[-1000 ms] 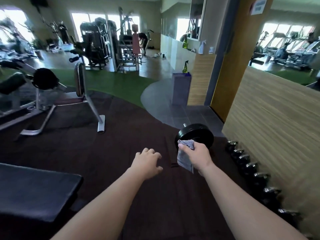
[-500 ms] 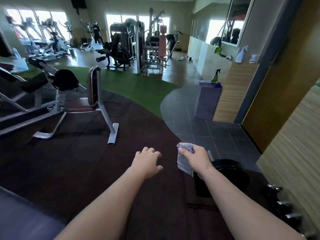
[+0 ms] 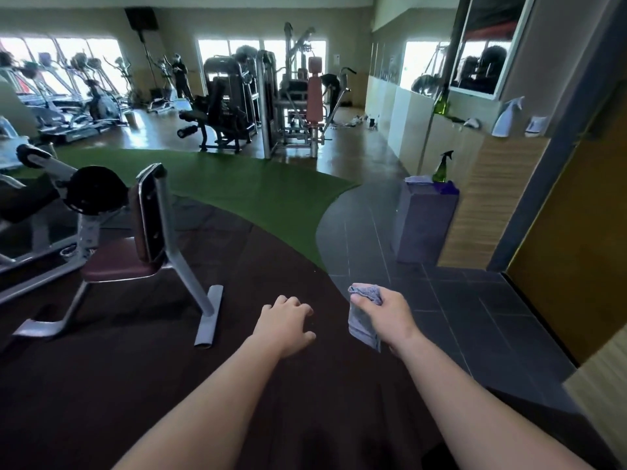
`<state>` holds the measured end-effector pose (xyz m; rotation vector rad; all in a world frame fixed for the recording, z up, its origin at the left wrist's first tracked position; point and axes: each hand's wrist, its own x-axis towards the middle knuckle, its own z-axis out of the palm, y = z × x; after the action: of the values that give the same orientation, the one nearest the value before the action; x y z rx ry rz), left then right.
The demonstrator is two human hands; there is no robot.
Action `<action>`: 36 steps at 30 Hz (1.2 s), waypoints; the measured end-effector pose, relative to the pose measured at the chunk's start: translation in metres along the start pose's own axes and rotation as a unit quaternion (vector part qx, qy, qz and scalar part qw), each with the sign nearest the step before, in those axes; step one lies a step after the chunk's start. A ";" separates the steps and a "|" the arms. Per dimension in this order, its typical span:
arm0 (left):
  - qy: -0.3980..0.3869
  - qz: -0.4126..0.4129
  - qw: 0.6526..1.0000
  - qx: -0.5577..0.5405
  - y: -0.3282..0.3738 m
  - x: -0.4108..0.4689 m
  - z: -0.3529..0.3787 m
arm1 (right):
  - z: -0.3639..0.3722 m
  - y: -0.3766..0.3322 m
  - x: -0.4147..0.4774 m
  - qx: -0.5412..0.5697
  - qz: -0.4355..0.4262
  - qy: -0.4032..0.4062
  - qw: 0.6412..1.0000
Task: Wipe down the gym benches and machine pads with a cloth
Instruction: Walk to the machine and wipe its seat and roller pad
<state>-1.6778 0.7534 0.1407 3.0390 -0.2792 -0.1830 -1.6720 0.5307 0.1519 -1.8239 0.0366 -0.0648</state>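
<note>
The right grip is reaching out in front of the person, its fingers and thumb pinching a bunched grey-blue cloth, which is hanging down from the fist over the line where the dark floor mat is meeting the grey floor tiles. The left grip is hovering just beside it, palm down, fingers loosely curled and holding nothing, apart from the cloth. Both forearms are stretching up from the bottom edge of the head view. Well to the left, a seated bench with a maroon seat pad and an upright back pad is standing on the mat on grey metal legs, neither grip touching it. Behind it, a curved patch of green turf is running across the room. To the right, a purple box is standing on the tiles, carrying a green spray bottle and a pale folded item too small to make out. Just beyond it, a white spray bottle is standing upright on a wood-fronted desk. Far back, weight machines, one with a tall pink pad, are standing before bright windows, with treadmills lining the left wall and a person standing near them.
</note>
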 end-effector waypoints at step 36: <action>-0.003 -0.074 0.997 -0.004 -0.433 0.940 -0.142 | 0.316 -0.051 1.036 -0.045 0.031 -0.071 0.996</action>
<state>-0.6658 1.0127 0.1355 3.0508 -0.0540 -0.2025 -0.6185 0.7875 0.1483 -1.9111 -0.0047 0.1117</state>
